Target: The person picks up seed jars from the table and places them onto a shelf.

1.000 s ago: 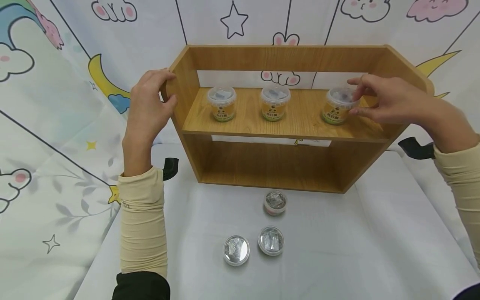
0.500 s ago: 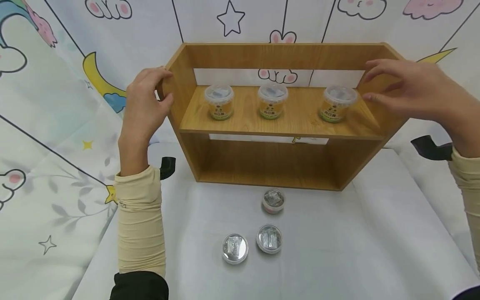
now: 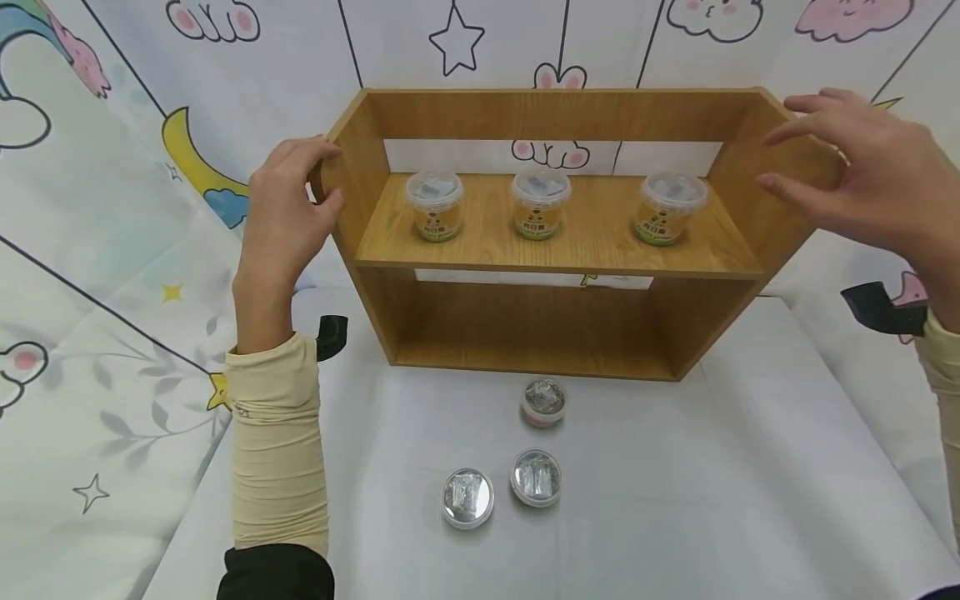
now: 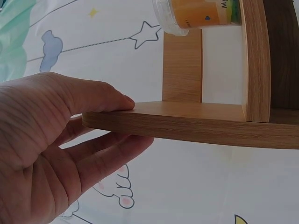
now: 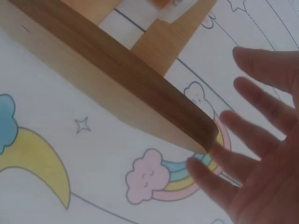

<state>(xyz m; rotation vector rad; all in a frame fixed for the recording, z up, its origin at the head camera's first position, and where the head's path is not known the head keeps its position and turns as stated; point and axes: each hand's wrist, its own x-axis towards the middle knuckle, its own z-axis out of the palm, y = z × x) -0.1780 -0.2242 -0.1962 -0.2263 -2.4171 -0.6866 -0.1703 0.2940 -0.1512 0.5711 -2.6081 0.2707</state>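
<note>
A wooden two-level shelf [image 3: 555, 321] stands on the white table. Three clear-lidded cups with yellow labels sit on its upper board: left [image 3: 434, 205], middle [image 3: 537, 203], right [image 3: 667, 208]. My left hand [image 3: 296, 200] grips the shelf's left side panel, thumb on one face and fingers on the other [image 4: 107, 154]. That panel [image 4: 187, 122] fills the left wrist view, with a cup [image 4: 201, 11] above it. My right hand [image 3: 855, 171] hovers open with spread fingers [image 5: 254, 98] beside the right side panel [image 5: 117, 79]; contact with it is not visible.
Three more lidded cups stand on the table in front of the shelf: one [image 3: 543, 402] near its base, two [image 3: 536, 478] [image 3: 467, 497] closer to me. A cartoon-printed cloth backdrop [image 3: 112, 208] hangs behind and to the left. The shelf's lower level is bare.
My right hand let go of the right cup on the shelf and moved up and to the right, out past the side panel. The left hand kept its grip.
</note>
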